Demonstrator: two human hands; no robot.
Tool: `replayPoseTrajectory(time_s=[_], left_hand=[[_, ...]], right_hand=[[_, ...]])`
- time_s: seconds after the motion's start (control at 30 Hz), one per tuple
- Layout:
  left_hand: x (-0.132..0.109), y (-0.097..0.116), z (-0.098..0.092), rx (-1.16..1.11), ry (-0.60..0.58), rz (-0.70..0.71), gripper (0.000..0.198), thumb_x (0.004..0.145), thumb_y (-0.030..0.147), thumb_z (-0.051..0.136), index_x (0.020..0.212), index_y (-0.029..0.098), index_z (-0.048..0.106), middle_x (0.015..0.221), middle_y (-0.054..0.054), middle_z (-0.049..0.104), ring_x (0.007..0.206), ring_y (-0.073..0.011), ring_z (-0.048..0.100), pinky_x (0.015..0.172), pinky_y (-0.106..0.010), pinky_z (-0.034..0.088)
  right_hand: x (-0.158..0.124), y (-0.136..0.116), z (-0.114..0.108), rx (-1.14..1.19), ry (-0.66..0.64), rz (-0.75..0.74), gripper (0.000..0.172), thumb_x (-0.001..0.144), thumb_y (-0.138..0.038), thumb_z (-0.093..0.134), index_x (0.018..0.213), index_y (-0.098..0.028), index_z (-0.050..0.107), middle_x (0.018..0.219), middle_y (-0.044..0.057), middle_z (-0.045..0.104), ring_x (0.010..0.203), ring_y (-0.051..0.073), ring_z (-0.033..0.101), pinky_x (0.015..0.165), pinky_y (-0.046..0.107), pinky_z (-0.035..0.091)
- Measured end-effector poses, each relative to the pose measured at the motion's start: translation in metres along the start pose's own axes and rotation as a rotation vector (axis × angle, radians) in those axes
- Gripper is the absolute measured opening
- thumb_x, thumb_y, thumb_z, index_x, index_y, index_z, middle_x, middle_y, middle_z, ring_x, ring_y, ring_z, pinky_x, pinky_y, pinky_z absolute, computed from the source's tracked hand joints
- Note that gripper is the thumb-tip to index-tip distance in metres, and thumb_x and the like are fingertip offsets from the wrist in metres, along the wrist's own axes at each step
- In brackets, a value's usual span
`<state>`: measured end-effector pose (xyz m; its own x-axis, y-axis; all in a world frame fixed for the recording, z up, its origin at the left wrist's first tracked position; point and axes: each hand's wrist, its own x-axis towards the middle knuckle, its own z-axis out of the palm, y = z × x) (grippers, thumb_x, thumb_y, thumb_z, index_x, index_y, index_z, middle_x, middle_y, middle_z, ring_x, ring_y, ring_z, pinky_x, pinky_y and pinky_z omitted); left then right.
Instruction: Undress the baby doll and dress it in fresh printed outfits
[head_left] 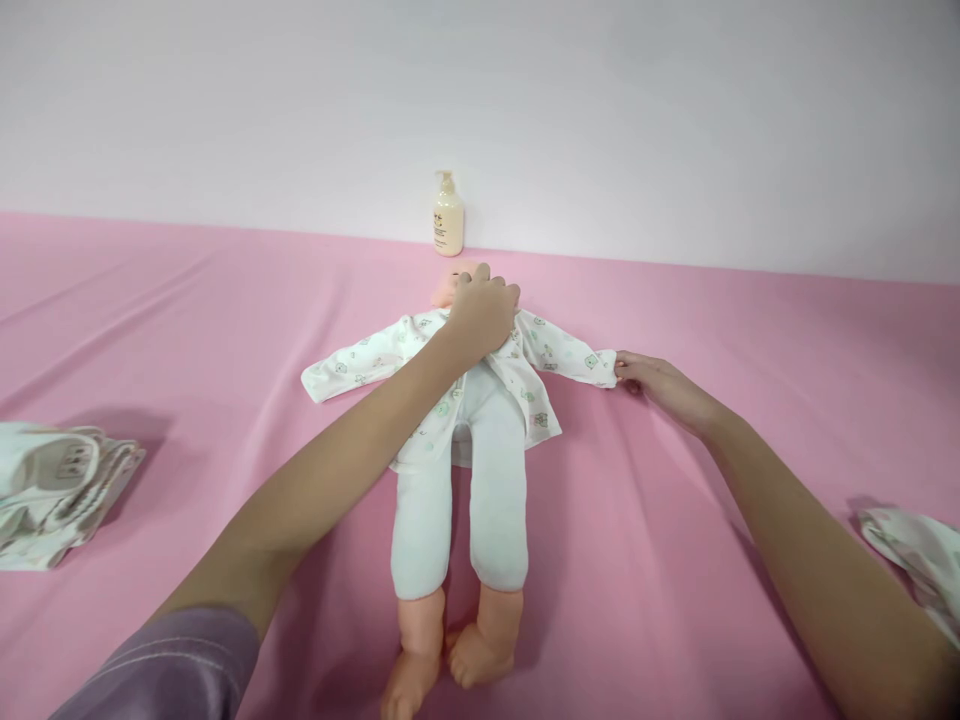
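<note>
A baby doll (pixel 457 520) lies on its back on the pink sheet (pixel 675 560), feet toward me, in pale trousers and an open white printed jacket (pixel 540 370). My left hand (pixel 484 310) rests on the doll's upper chest and neck, fingers curled over the jacket collar, hiding most of the head. My right hand (pixel 656 385) pinches the cuff of the jacket's right-side sleeve, which is stretched out sideways. The other sleeve (pixel 352 365) lies spread to the left.
A cream pump bottle (pixel 448 215) stands against the white wall behind the doll's head. A folded pile of printed baby clothes (pixel 52 490) lies at the left edge, another printed garment (pixel 919 560) at the right edge.
</note>
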<state>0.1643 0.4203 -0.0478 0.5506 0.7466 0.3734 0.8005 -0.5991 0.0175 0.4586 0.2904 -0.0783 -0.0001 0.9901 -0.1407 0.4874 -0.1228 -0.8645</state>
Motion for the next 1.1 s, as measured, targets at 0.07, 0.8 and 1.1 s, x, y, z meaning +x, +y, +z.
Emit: replayPoseTrajectory(time_s=[0.07,0.8,1.1], left_hand=[[0.000,0.000,0.000,0.009,0.004,-0.001,0.029,0.110,0.028,0.051,0.113,0.020,0.079,0.118,-0.019,0.079,0.126,-0.0407,0.058,0.104,-0.058,0.044],[0.002,-0.011,-0.017,0.028,-0.022,0.058,0.026,0.111,0.028,0.056,0.111,0.021,0.081,0.121,-0.014,0.077,0.118,-0.0332,0.064,0.103,-0.050,0.044],[-0.027,0.001,-0.046,-0.126,-0.124,0.196,0.045,0.111,0.046,0.056,0.142,0.016,0.071,0.149,-0.019,0.067,0.142,-0.0385,0.055,0.120,-0.055,0.039]], right_hand=[[-0.003,-0.001,0.000,0.011,0.003,0.002,0.033,0.093,-0.051,0.070,0.115,-0.030,0.083,0.099,0.003,0.076,0.090,0.024,0.062,0.092,0.041,0.050],[0.004,-0.016,-0.025,-0.145,0.115,0.104,0.028,0.086,-0.055,0.082,0.094,-0.028,0.083,0.094,0.005,0.074,0.092,0.025,0.063,0.096,0.044,0.052],[-0.002,-0.005,-0.019,-0.128,0.018,0.185,0.038,0.085,-0.059,0.083,0.109,-0.030,0.085,0.108,0.006,0.080,0.100,0.025,0.072,0.099,0.041,0.058]])
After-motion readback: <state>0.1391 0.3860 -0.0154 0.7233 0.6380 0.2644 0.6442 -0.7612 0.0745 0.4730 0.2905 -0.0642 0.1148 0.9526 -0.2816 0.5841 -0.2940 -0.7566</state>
